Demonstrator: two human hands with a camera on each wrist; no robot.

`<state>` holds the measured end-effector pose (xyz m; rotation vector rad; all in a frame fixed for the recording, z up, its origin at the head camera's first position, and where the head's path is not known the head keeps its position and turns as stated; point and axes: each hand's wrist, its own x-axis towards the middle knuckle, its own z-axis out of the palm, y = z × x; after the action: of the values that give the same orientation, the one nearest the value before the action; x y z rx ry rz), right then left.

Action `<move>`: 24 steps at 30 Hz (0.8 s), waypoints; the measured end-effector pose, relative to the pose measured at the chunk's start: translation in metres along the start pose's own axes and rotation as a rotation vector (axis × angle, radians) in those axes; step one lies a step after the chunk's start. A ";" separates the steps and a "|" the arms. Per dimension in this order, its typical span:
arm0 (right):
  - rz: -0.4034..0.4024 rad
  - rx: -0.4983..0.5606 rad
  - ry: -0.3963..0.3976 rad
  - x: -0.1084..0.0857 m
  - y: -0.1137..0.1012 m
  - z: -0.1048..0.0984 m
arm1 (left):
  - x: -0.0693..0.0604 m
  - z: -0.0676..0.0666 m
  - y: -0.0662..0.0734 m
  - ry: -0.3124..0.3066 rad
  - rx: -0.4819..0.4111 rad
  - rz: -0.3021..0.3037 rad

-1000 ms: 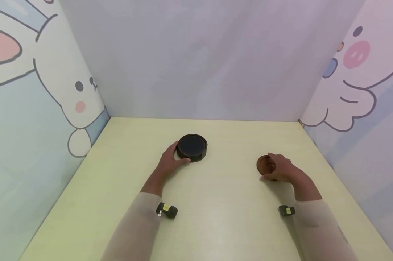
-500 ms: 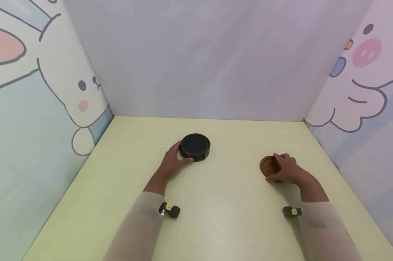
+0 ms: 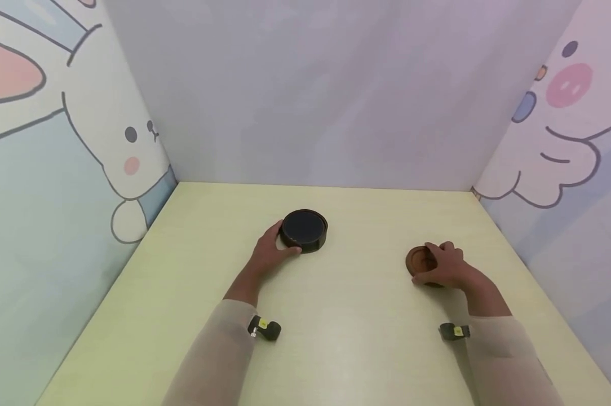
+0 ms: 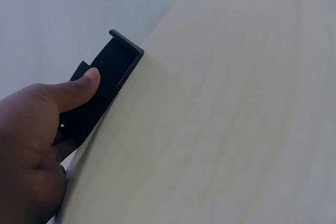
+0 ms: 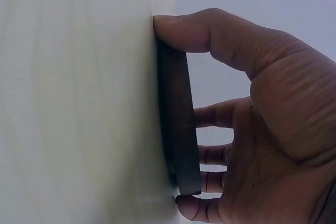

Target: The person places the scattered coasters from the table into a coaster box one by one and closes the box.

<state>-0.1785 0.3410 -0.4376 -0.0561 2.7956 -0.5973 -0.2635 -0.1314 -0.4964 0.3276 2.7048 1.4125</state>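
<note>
A round black holder [image 3: 304,228] with a raised rim and a dark flat top stands on the table, left of centre. My left hand [image 3: 267,255] grips its near left side, thumb at the front and fingers behind. Through a gap in its wall, the left wrist view shows a ribbed stack [image 4: 116,62], perhaps coasters. Farther right, my right hand [image 3: 446,267] holds a round brown wooden coaster [image 3: 418,260] by its edge. Thumb and fingertips span the coaster [image 5: 181,121] in the right wrist view, almost flat against the tabletop. My palm hides part of its face.
The pale wood-grain table [image 3: 346,327] is bounded by a grey back wall [image 3: 326,96]. Side walls carry a cartoon rabbit [image 3: 113,124] on the left and another white cartoon animal [image 3: 569,135] on the right. Small black cameras [image 3: 266,328] sit at both wrists.
The brown coaster has tipped from a steep tilt to nearly flat on the table in my right hand. My left hand keeps its grip on the holder. The view has shifted slightly.
</note>
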 end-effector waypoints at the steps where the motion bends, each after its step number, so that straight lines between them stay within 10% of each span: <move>1: -0.005 -0.001 0.002 0.000 0.000 0.000 | -0.001 0.000 0.000 0.002 0.002 -0.001; 24: -0.080 0.106 0.245 0.013 -0.037 -0.008 | -0.006 0.000 0.007 0.019 0.007 0.008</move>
<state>-0.1941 0.3092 -0.4191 -0.0790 3.0020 -0.8216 -0.2562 -0.1291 -0.4905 0.3277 2.7269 1.4153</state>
